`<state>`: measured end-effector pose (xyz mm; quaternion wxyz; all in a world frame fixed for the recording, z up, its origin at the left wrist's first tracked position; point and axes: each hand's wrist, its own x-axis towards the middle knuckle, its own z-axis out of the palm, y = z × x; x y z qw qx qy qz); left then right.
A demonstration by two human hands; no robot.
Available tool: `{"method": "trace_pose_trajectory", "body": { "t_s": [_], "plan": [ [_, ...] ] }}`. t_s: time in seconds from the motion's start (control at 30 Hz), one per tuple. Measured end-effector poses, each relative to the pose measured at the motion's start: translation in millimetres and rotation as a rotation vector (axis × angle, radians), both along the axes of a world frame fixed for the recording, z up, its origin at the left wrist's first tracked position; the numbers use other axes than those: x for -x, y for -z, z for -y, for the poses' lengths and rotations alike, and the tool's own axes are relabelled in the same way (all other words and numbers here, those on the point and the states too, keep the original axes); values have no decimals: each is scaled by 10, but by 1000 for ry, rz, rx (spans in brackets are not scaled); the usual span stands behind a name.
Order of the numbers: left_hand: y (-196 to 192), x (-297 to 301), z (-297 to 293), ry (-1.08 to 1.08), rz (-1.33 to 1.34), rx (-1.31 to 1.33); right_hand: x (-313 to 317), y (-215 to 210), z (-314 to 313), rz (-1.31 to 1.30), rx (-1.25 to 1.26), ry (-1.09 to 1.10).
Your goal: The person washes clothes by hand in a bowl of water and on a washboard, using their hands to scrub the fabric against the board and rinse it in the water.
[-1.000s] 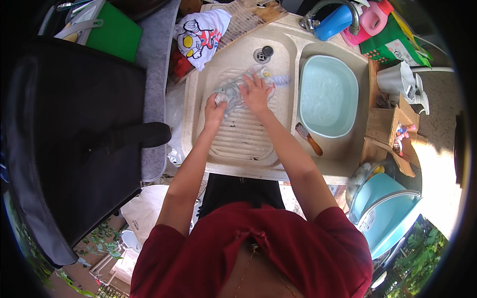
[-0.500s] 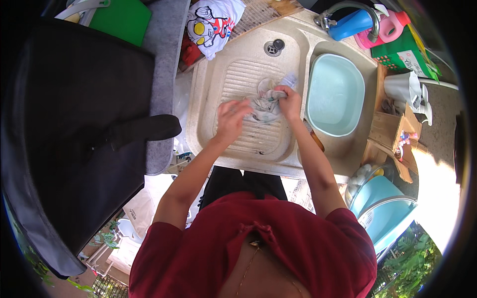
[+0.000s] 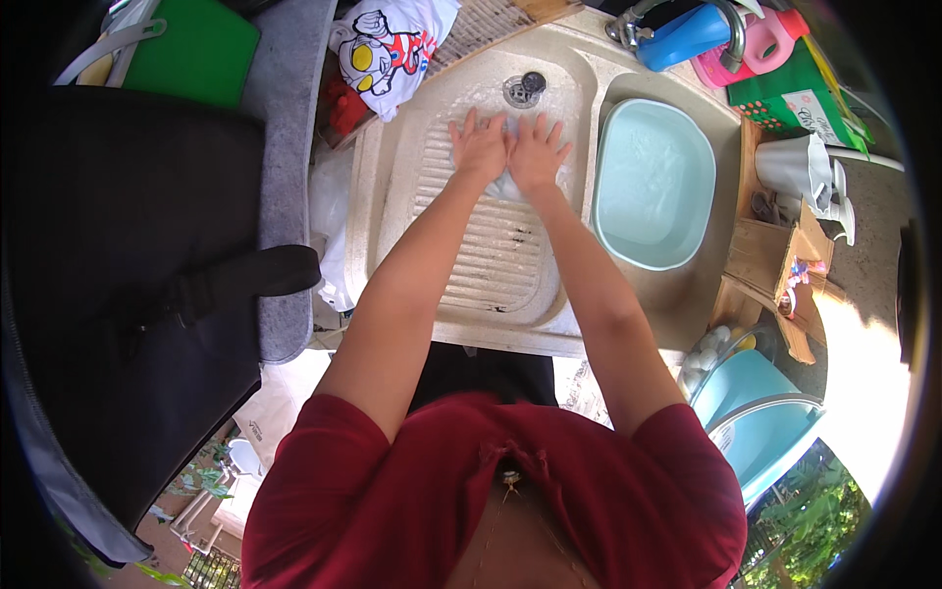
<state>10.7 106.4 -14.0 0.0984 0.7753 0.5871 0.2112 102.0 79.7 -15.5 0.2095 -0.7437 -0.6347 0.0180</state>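
Both forearms are extending straight up from the lower edge toward 12 o'clock, converging over the ribbed washboard basin [image 3: 491, 250]. The left hand [image 3: 479, 147] and the right hand [image 3: 536, 152] are lying side by side, thumbs nearly touching, palms down and fingers spread flat; neither is clenching. They are pressing on a pale wet cloth [image 3: 508, 187], which is showing only as a small patch between and just below the wrists, near the basin's top end. The basin's raised rim is enclosing the hands at 9 and 3 o'clock. At 3 o'clock, a light blue tub [image 3: 655, 187] is sitting just beyond that rim. At 12 o'clock, the drain [image 3: 520, 90] is lying just past the fingertips. Toward 6 o'clock, the ribbed slope is running open under the forearms.
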Motion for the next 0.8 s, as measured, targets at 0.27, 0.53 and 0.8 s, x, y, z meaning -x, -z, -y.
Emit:
{"method": "trace_pose_trajectory", "body": {
  "t_s": [0.27,0.53,0.8],
  "plan": [
    [-50,483,1085,65,684,200,174,-417,1199,-202,-86,-265],
    [67,40,-180,-5,80,-38,14,-187,-109,-39,250,-51],
    [-78,403,973,157,519,157,128,-352,1131,-211,-59,-252]
  ]
}}
